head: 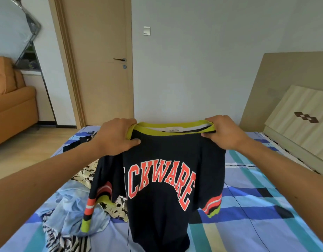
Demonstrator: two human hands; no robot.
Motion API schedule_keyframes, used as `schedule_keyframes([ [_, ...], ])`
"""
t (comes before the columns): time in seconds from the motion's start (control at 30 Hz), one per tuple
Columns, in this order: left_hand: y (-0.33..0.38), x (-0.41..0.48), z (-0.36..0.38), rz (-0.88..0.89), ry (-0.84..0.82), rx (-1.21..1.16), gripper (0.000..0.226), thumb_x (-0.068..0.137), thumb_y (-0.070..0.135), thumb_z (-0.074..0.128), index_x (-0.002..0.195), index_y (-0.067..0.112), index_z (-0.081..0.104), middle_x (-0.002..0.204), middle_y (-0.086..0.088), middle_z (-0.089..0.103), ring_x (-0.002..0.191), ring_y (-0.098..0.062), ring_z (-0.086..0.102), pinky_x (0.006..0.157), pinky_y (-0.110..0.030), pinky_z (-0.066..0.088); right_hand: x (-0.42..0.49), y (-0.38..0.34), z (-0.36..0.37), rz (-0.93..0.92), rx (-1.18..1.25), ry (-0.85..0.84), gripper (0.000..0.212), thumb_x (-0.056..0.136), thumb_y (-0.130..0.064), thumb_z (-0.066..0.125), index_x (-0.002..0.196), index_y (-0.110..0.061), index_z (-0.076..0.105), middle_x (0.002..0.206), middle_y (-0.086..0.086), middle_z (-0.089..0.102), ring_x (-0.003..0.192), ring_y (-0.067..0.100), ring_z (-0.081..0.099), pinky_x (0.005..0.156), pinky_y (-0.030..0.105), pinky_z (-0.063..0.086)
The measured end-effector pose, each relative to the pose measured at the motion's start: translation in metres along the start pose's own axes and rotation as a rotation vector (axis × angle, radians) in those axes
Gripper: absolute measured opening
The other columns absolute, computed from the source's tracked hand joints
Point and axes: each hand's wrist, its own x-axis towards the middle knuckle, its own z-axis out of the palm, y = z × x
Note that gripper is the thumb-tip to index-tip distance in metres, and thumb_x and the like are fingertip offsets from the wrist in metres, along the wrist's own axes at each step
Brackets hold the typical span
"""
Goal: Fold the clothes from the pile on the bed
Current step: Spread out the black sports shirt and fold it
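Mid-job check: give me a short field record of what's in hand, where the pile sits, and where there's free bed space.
held item: dark T-shirt, orange lettering, yellow-green collar, held up with its front toward the camera
left hand: grips the collar's left end
right hand: grips the collar's right end
pile: unfolded clothes, left of the T-shirt
bed: blue checked sheet, bare to the right
fold status: not yet begun
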Motion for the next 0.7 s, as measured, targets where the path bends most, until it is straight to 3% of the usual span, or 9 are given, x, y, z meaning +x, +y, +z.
schedule_keyframes([
  [0.13, -0.018, 0.001, 0.01, -0.127, 0.055, -0.004, 0.025, 0.087, 0.025, 0.069, 0.073, 0.029, 0.048, 0.066, 0.008, 0.054, 0.067, -0.022, 0.054, 0.058, -0.031, 0.037, -0.004, 0.009, 0.014, 0.179, -0.07, 0.177, 0.021, 0.088, -0.018, 0.066, 0.07, -0.021, 0.055, 0.073, 0.002, 0.056, 0.073, 0.03, 0.054, 0.062, 0.035, 0.044],
  [0.23, -0.026, -0.006, 0.015, -0.272, 0.0, 0.098, 0.01, 0.085, 0.025, 0.062, 0.076, 0.023, 0.058, 0.071, -0.001, 0.06, 0.071, -0.028, 0.061, 0.059, -0.034, 0.047, -0.017, 0.002, 0.023, 0.298, -0.192, 0.22, 0.01, 0.085, -0.01, 0.058, 0.081, -0.02, 0.059, 0.082, 0.005, 0.055, 0.078, 0.035, 0.054, 0.063, 0.034, 0.039],
  [0.33, -0.022, -0.015, 0.021, -0.385, -0.103, 0.212, 0.021, 0.089, 0.029, 0.054, 0.072, 0.018, 0.048, 0.076, -0.005, 0.058, 0.075, -0.03, 0.061, 0.061, -0.034, 0.047, -0.028, 0.0, 0.032, 0.493, -0.214, 0.178, 0.007, 0.093, -0.019, 0.052, 0.089, -0.018, 0.057, 0.086, 0.006, 0.054, 0.087, 0.039, 0.059, 0.065, 0.036, 0.039],
  [0.4, -0.015, -0.02, 0.024, -0.452, -0.186, 0.226, 0.023, 0.092, 0.029, 0.048, 0.073, 0.016, 0.047, 0.079, -0.006, 0.058, 0.077, -0.03, 0.06, 0.064, -0.033, 0.045, -0.032, 0.002, 0.04, 0.641, 0.006, 0.085, 0.014, 0.096, -0.018, 0.046, 0.092, -0.014, 0.059, 0.081, 0.009, 0.067, 0.076, 0.035, 0.066, 0.066, 0.036, 0.045],
  [0.47, -0.005, -0.025, 0.023, -0.504, -0.274, 0.242, 0.022, 0.095, 0.031, 0.044, 0.083, 0.013, 0.051, 0.088, -0.007, 0.06, 0.084, -0.03, 0.06, 0.069, -0.034, 0.044, -0.037, -0.002, 0.047, 0.782, 0.425, 0.018, 0.018, 0.101, -0.018, 0.04, 0.106, -0.014, 0.057, 0.071, 0.013, 0.073, 0.063, 0.031, 0.073, 0.062, 0.034, 0.053],
  [0.53, 0.005, -0.029, 0.022, -0.592, -0.358, 0.03, 0.025, 0.1, 0.026, 0.041, 0.095, 0.005, 0.055, 0.095, -0.013, 0.065, 0.086, -0.033, 0.065, 0.067, -0.032, 0.047, -0.045, -0.011, 0.05, 0.832, 0.748, -0.005, 0.019, 0.107, -0.026, 0.033, 0.118, -0.022, 0.048, 0.085, 0.016, 0.075, 0.069, 0.031, 0.074, 0.063, 0.035, 0.058],
  [0.63, 0.018, -0.034, 0.018, -0.838, -0.444, -0.7, 0.032, 0.106, 0.015, 0.032, 0.122, -0.006, 0.05, 0.094, -0.022, 0.073, 0.075, -0.033, 0.074, 0.05, -0.032, 0.059, -0.051, -0.02, 0.055, 0.782, 0.966, 0.123, 0.017, 0.108, -0.025, 0.033, 0.118, -0.024, 0.046, 0.111, 0.015, 0.069, 0.088, 0.033, 0.071, 0.079, 0.048, 0.059],
  [0.7, 0.023, -0.036, 0.018, -0.848, -0.312, -0.976, 0.034, 0.107, 0.01, 0.028, 0.133, 0.002, 0.048, 0.103, -0.021, 0.071, 0.087, -0.034, 0.071, 0.062, -0.041, 0.062, -0.054, -0.021, 0.058, 0.705, 0.998, 0.263, 0.019, 0.106, -0.019, 0.038, 0.113, -0.029, 0.053, 0.114, 0.007, 0.068, 0.096, 0.027, 0.068, 0.09, 0.053, 0.055],
])
